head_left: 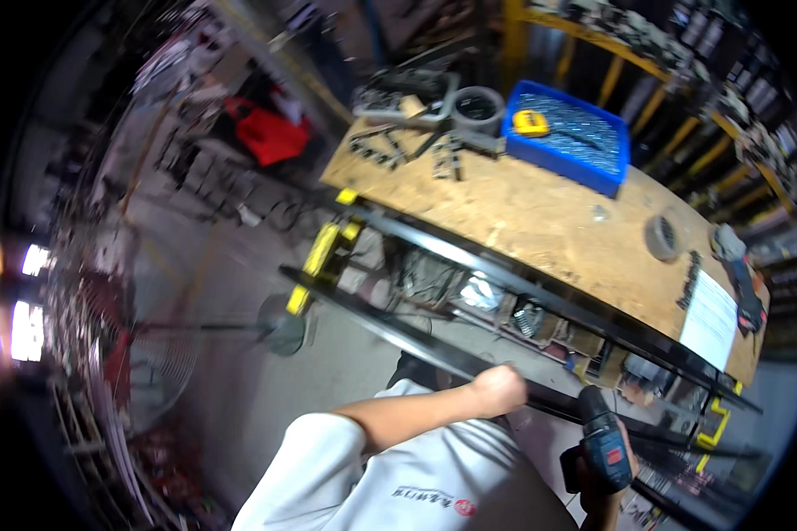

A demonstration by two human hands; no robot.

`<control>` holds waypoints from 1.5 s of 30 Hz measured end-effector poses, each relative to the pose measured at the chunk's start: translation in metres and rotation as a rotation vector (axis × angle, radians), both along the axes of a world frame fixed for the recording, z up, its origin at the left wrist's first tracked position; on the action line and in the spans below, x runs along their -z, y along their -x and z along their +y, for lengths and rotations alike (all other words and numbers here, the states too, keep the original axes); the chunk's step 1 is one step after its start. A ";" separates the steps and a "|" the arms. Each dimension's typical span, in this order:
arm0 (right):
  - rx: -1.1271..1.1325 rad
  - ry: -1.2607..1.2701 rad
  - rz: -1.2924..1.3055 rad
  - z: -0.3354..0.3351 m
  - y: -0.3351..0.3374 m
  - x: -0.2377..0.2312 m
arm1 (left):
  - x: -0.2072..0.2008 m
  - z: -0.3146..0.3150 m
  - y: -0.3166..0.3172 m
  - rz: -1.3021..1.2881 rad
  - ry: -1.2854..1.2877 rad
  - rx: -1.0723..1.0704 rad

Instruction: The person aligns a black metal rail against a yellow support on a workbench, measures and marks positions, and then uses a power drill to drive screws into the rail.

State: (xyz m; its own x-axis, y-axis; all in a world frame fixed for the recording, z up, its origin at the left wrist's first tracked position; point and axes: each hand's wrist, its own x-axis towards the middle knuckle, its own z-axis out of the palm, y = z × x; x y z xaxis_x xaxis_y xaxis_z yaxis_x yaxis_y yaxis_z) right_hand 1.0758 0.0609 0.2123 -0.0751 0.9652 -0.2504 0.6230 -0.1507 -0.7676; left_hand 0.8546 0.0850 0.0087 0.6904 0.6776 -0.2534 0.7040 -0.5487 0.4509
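Note:
My left hand (pixel 499 391) is closed in a fist around a long dark metal bar (pixel 398 334), which slants across in front of my body from upper left to lower right. In my right hand (pixel 629 450) is a dark cordless drill (pixel 604 447), its front end pointing away from me, close to the bar. The drill's body hides most of the right fingers. Yellow supports (pixel 317 257) stand by the bar's far left end. Beyond it, a second dark metal bar (pixel 496 270) runs along the workbench's near edge.
On the wooden workbench (pixel 540 226) stand a blue bin (pixel 565 173) of small metal fasteners with a yellow tape measure (pixel 530 123), a grey bucket (pixel 476 108), a parts tray (pixel 383 113), a small cup (pixel 662 237), paper (pixel 710 319) and another power tool (pixel 746 288). A fan (pixel 159 376) stands left.

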 end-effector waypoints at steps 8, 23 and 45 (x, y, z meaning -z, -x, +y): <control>0.222 0.043 0.188 -0.011 0.045 -0.019 | -0.034 0.028 0.057 -0.004 -0.113 0.174; 0.614 -0.216 -0.017 -0.151 0.123 0.045 | -0.081 0.482 0.122 0.034 -0.055 0.063; 0.783 -0.082 0.284 -0.118 0.192 -0.024 | -0.084 0.497 0.122 -0.113 -0.287 0.007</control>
